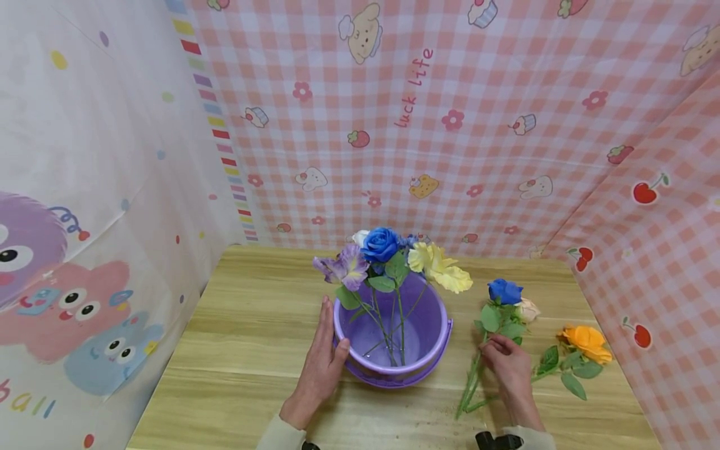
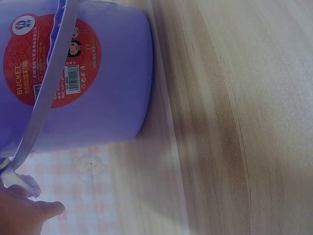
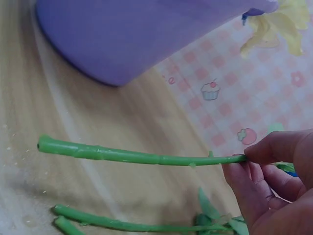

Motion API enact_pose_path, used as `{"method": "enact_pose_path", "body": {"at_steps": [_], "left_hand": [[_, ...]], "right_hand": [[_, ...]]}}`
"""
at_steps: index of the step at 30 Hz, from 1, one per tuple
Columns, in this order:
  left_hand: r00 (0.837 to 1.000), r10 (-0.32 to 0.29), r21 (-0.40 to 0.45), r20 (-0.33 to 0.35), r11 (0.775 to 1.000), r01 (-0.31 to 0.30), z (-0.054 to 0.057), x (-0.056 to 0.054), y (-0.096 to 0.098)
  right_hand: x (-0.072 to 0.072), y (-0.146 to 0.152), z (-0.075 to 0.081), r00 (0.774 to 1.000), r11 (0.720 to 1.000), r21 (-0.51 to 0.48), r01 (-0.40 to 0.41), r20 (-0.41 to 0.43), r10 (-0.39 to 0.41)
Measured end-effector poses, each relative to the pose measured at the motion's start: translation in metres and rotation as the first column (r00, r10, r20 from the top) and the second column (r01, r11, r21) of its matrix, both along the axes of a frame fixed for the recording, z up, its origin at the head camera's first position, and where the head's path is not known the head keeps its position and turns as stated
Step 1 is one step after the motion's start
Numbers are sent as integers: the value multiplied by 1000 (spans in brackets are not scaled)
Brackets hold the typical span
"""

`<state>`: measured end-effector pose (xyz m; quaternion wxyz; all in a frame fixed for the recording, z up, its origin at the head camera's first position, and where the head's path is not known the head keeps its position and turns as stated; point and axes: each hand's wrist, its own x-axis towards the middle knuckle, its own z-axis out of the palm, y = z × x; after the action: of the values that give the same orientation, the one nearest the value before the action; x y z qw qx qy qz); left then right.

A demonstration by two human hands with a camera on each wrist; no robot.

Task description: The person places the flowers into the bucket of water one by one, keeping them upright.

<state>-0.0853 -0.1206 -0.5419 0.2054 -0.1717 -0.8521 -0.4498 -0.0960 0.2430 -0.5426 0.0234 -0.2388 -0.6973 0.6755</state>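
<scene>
A purple bucket (image 1: 430,319) stands on the table, its handle lowered against its side. Inside it lean a blue rose (image 1: 380,244), a purple flower (image 1: 347,267), a yellow flower (image 1: 441,267) and a partly hidden white one. My left hand (image 1: 317,369) rests along the bucket's left side, fingers extended and thumb at the rim. To the right of the bucket, my right hand (image 1: 510,365) pinches the stem of another blue rose (image 1: 505,291). In the right wrist view, this green stem (image 3: 122,154) stands above the table, its cut end pointing towards the bucket's side.
Beside the held rose lies a pale rose (image 1: 527,310). An orange rose (image 1: 586,343) lies farther right, near the table's right edge. Small crumbs dot the wooden table (image 1: 236,325) near the stem ends. Printed cloths (image 1: 450,156) hang behind and at both sides.
</scene>
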Motion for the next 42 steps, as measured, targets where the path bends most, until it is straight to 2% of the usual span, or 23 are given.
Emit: {"method": "enact_pose_path", "body": {"at_steps": [6,11,26,31,37,42], "left_hand": [[1000,2,-2,8,1000,-2,-1,0,0],[1000,-6,12,6,1000,6,0,0,0],[999,1,-2,33,1000,-1,0,1,-1],[999,5,-19,39,1000,-4,-1,1,0],[999,5,-3,36,1000,-5,0,1,0],[1000,3,12,31,1000,-3,0,1,0]], "right_hand": [[2,1,14,996,994,-98,46,-67,-52],[3,-2,28,985,979,-173,107,-119,-128],[7,-7,69,966,972,-153,176,-165,-201],[10,-10,81,949,959,-214,185,-216,-231],[12,-15,98,927,948,-237,210,-261,-271],[13,-20,110,908,940,-277,198,-308,-282]]}}
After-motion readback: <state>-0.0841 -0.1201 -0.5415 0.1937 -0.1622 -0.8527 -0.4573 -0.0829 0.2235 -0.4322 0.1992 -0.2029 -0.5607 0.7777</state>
